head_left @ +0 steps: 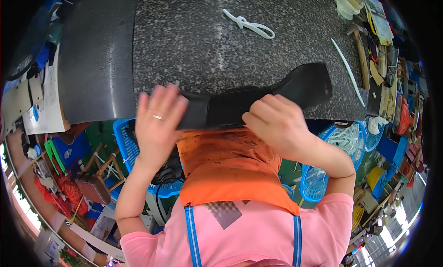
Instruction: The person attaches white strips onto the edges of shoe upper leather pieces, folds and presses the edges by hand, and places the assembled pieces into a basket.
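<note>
A long, curved black piece that looks like leather (230, 106) lies along the near edge of the dark speckled worktop (207, 45), its wider end flaring up at the right. Over its left end is my left hand (159, 117), fingers stretched and spread, slightly blurred, with a ring on one of them. My right hand (279, 124) is on the middle of the piece, fingers curled down onto it at its near edge. The fingertips of the right hand are hidden beneath its knuckles.
A knotted white strip (249, 25) and a straight white strip (348, 71) lie on the worktop. A hammer (362, 55) and other tools line its right side. Blue baskets (122, 142) stand below the edge; one at right (346, 140) holds white strips.
</note>
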Motion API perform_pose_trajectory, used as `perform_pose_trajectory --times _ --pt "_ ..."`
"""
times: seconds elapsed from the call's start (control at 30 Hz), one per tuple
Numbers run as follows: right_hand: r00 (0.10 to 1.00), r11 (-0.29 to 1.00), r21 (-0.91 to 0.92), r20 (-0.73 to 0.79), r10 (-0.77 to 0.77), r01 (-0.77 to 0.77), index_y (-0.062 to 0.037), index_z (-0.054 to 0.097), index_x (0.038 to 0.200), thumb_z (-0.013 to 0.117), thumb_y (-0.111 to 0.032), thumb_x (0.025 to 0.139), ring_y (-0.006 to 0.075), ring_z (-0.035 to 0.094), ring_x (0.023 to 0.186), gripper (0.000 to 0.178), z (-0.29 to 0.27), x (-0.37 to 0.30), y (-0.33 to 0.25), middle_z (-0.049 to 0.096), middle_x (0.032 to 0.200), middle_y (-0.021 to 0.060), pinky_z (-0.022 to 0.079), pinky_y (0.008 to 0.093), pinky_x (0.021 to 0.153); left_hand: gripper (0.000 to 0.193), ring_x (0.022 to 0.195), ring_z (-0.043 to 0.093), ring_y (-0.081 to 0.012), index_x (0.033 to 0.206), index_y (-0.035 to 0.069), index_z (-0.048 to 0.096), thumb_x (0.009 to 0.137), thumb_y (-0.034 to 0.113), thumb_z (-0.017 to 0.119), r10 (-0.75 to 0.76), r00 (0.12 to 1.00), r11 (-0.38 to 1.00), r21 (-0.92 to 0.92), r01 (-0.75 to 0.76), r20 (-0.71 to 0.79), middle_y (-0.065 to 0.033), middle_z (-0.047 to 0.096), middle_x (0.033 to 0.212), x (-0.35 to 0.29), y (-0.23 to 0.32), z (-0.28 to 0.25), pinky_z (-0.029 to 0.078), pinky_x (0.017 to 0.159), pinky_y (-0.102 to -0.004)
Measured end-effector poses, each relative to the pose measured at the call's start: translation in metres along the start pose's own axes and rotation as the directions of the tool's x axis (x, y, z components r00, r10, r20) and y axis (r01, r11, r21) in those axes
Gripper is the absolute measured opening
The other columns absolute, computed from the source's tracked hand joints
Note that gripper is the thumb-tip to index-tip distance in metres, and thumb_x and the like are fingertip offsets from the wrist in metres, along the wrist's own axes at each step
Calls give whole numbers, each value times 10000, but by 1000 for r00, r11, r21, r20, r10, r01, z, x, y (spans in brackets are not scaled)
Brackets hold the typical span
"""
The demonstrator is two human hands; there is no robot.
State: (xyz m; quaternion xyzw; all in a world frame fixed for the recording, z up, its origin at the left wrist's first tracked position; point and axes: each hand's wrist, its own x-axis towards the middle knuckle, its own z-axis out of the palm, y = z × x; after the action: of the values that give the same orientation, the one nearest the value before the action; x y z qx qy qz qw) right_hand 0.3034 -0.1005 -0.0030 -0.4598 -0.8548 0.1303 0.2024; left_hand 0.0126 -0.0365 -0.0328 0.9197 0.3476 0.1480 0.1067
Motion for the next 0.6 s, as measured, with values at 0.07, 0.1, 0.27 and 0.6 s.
perform_pose_trajectory --times 0.07,0.1,0.27,0.6 --pt "989 959 266 -82 127 -101 -34 622 753 717 -147 737 233 580 714 148 -9 5 -3 554 774 55 451 307 600 777 1446 371 -315 1477 62 407 744 -91 614 -429 880 814 -510 279 -204 -208 397 1535 14 2 -9 304 1183 -453" --pt "957 828 536 -113 266 -167 -16 649 802 755 -159 768 258 608 701 182 -13 10 -5 588 782 71 469 301 603 901 1473 322 -313 1551 63 284 731 -121 608 -694 700 417 -887 201 -167 -213 323 1580 23 12 -11 281 1198 -445" --pt "821 -175 869 494 286 -462 -3 674 940 706 -229 949 15 560 788 228 -15 52 -6 660 883 -42 486 265 681 549 1196 585 -183 1391 -6 475 892 26 702 -312 869 -531 -829 176 384 -120 608 1308 32 45 -10 458 1044 -355" --pt "792 902 -14 -485 371 -431 -67 699 1046 716 -142 843 304 544 1005 217 5 51 85 581 1084 110 429 413 886 481 1034 657 -178 1363 -79 515 930 80 652 -700 712 382 -816 433 50 -156 670 1188 90 -104 -66 523 904 -313"
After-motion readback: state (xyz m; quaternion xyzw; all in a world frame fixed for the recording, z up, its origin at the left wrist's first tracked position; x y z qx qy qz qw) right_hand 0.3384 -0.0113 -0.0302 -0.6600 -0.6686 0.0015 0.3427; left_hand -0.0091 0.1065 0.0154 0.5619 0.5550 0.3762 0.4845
